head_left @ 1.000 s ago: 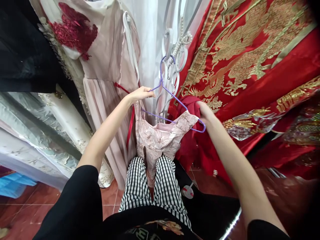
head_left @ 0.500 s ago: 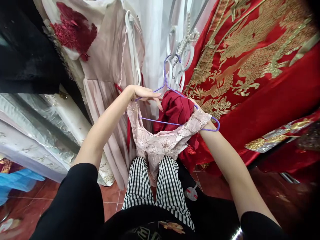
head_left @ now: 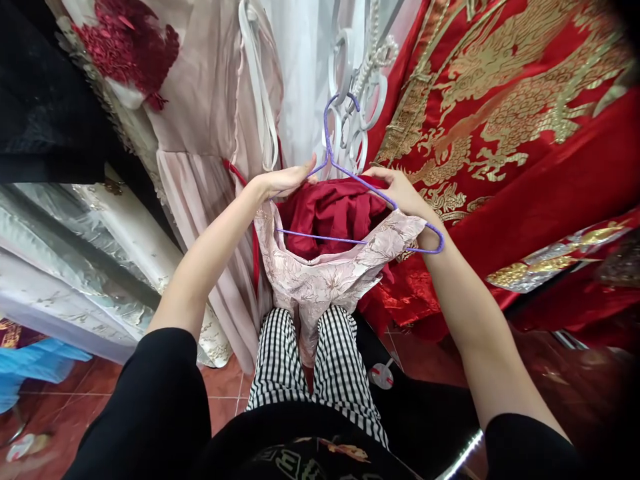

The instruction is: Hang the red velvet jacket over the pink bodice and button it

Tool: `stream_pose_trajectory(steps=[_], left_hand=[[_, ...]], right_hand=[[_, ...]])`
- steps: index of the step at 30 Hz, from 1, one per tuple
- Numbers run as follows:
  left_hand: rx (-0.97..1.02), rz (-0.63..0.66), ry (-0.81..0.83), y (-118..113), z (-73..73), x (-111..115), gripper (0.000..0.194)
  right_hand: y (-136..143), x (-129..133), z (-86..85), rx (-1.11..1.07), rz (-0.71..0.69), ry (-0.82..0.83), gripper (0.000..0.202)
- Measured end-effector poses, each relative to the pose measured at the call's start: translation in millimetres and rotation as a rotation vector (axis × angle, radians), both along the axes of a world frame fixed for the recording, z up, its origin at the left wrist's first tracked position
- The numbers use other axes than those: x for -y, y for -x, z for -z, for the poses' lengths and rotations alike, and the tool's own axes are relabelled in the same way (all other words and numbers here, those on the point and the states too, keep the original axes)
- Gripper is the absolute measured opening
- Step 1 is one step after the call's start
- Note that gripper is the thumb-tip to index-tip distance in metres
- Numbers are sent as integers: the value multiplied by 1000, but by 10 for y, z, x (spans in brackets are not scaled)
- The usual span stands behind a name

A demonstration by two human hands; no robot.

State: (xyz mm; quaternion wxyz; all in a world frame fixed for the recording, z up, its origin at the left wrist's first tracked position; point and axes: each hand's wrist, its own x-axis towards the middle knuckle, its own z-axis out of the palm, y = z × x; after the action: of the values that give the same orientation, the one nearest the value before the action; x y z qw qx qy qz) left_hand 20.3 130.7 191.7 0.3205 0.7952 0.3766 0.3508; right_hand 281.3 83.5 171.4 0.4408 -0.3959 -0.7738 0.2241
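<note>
A pale pink floral dress [head_left: 325, 277] hangs from a purple hanger [head_left: 327, 130] in front of my knees. Bunched behind the hanger is a dark red garment [head_left: 330, 213], spread between my two hands. My left hand [head_left: 290, 181] is closed on its left upper edge, thumb raised beside the hanger's arm; the fingertips are hidden. On the other side my right hand [head_left: 397, 189] reaches behind the hanger and grips the red cloth's upper right edge, its lower fingers hidden by the cloth and hanger.
On the left hangs a long blush dress [head_left: 195, 120] with a red flower patch, beside white gowns [head_left: 140, 247]. A red robe with gold dragon embroidery [head_left: 480, 113] fills the right. White scrollwork metal [head_left: 340, 67] stands behind the hanger. Red tiles [head_left: 225, 393] cover the floor.
My left hand has gone from loose, spread fingers to holding the red garment. My right hand has come up into view behind the hanger, and the red cloth is spread wider.
</note>
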Motion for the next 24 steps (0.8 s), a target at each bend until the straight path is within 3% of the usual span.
stream_pose_trajectory(steps=[6,8,10,13,15,19,21,24], left_hand=[[162,-92,-63,-3,3,-65,41],[239,-142,-78,5,11,-115,25],[289,-179,-58,46,37,-173,16],[299,-194,-4,184,94,-257,22],[268,-165,27,298,116,-298,28],[106,-168,-75,471,52,-284,42],[-62,-242,-221,519,-1,-218,46],[-346,-421,-401,561,-20,-84,38]], right_hand=[[-21,-34,-50,414,516,-174,36],[-19,-39,-40,470,610,-167,39],[-52,-47,-45,525,567,-105,43],[-148,-44,-107,593,324,43,45],[-188,-29,-172,594,241,62,42],[-137,-14,-244,526,386,-182,28],[-94,-42,-212,499,452,-290,22],[-87,-139,-89,507,515,-282,19]])
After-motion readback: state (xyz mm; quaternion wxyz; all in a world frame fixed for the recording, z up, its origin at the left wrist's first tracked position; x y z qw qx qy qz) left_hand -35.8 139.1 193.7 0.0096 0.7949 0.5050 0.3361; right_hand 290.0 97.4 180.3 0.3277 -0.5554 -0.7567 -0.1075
